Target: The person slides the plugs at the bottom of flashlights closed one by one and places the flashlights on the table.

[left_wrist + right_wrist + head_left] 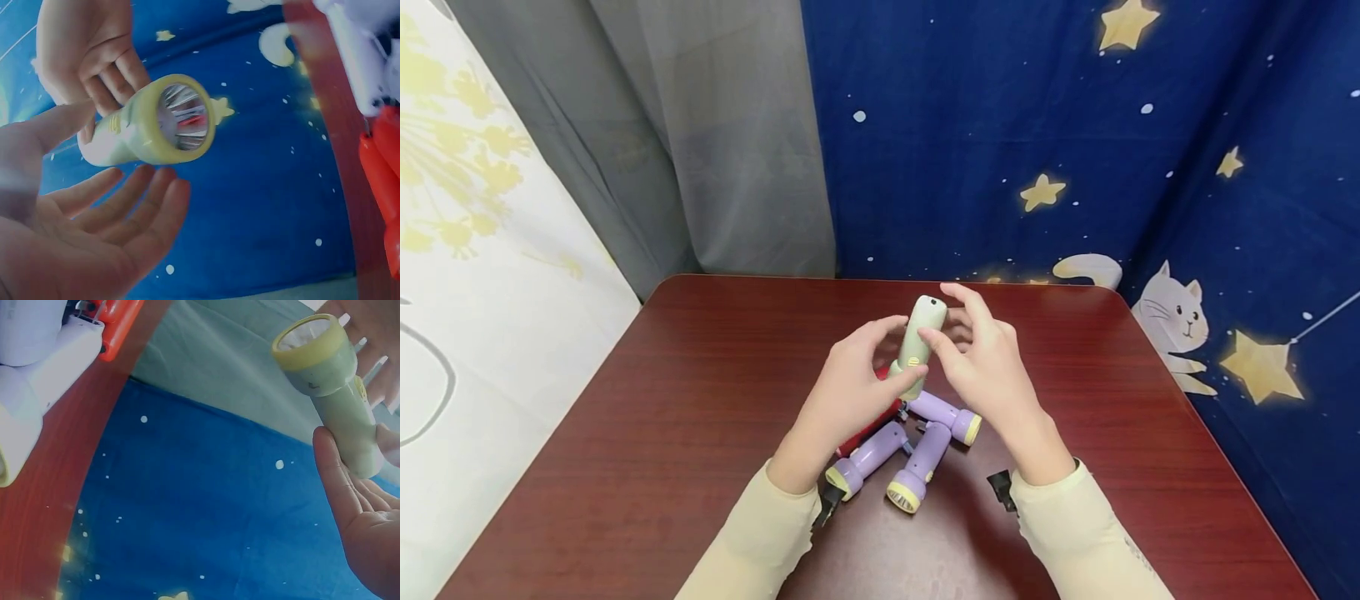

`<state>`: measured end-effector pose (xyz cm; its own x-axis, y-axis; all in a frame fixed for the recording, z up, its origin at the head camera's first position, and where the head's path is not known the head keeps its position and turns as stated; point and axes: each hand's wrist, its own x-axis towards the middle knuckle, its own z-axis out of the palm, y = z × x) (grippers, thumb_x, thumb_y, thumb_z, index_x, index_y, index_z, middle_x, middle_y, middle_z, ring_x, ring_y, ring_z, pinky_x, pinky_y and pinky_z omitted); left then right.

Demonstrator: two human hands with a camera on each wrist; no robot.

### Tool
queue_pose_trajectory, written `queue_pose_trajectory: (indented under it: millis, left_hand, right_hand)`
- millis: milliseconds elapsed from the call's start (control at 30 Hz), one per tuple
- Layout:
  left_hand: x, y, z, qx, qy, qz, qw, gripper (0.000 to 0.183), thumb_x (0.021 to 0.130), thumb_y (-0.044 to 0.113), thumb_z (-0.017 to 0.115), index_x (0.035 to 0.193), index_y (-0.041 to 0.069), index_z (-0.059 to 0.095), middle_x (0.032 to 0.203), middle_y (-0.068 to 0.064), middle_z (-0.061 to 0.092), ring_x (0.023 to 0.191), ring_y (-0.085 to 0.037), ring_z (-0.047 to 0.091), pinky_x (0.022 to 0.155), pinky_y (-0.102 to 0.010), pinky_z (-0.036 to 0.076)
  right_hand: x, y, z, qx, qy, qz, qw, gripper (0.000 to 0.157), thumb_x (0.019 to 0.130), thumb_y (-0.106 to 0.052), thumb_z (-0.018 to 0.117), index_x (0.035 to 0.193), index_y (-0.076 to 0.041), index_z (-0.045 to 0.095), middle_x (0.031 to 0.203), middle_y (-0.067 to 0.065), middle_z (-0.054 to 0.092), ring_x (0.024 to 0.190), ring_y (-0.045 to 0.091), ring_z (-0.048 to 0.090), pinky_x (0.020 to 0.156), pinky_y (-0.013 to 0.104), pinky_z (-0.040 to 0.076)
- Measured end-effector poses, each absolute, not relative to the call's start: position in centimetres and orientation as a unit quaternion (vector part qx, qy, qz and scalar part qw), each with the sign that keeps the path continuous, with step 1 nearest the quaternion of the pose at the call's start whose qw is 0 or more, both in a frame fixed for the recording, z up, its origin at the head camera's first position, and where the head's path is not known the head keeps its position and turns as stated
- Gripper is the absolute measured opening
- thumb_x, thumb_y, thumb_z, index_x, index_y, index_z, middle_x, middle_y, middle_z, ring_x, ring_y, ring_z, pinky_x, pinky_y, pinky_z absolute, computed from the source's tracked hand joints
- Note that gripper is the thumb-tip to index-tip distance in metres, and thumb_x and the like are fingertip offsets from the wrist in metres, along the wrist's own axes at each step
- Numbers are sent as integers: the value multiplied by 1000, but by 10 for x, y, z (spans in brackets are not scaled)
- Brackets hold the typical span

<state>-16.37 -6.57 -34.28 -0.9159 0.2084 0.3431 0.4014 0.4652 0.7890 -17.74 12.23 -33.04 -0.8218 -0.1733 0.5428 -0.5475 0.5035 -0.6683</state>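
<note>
A pale green flashlight (922, 329) with a yellow rim is held above the table, its tail raised and its lens end lower. My right hand (1000, 371) pinches its body near the tail between thumb and fingers, as the right wrist view (347, 425) of the flashlight confirms. My left hand (850, 379) is spread around the lens end, with relaxed fingers below it in the left wrist view; whether its thumb touches the body is unclear. Beneath the hands lie purple flashlights (928, 450) with yellow rims, and a red object (868, 429) partly hidden by the left hand.
The dark red wooden table (700, 417) carries the pile near its middle. Behind it hang a grey curtain (745, 150) and a blue curtain (940, 150) with stars. A white patterned cloth (475, 333) is on the left. Black straps (1002, 490) show at the wrists.
</note>
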Motion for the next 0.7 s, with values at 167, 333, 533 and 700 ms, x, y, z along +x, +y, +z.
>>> queue_pose_trajectory:
  millis: [167, 333, 533, 700]
  left_hand:
    - [-163, -62, -350, -153, -899, -393, 116, 58, 87, 28, 90, 138, 12, 67, 117, -2, 76, 94, -18, 67, 80, -35, 58]
    - [-164, -61, -351, -126, -903, -389, 132, 49, 87, 24, 88, 131, 11, 71, 107, -3, 78, 88, -18, 69, 77, -35, 60]
    - [-167, -64, -349, -105, -903, -399, 119, 43, 89, 24, 85, 128, 12, 74, 101, -2, 80, 85, -16, 72, 76, -36, 60]
    - [-188, -80, -352, -81, -915, -389, 77, 47, 90, 25, 81, 133, 8, 72, 104, -7, 81, 85, -18, 74, 79, -38, 62]
  right_hand:
    - [-182, 122, -333, 158, -853, 470, 165, 58, 97, -19, 79, 149, -9, 54, 117, 12, 81, 96, 23, 81, 78, 34, 64]
    - [-185, 118, -336, 146, -851, 482, 148, 58, 97, -23, 80, 148, -12, 55, 118, 12, 80, 97, 22, 81, 72, 26, 58]
    - [-189, 118, -336, 144, -864, 472, 97, 69, 100, -33, 76, 158, -15, 45, 127, 11, 78, 105, 23, 80, 84, 38, 64]
    - [-192, 121, -340, 152, -900, 409, -5, 84, 104, -41, 68, 170, -15, 22, 141, 15, 71, 121, 29, 75, 104, 51, 60]
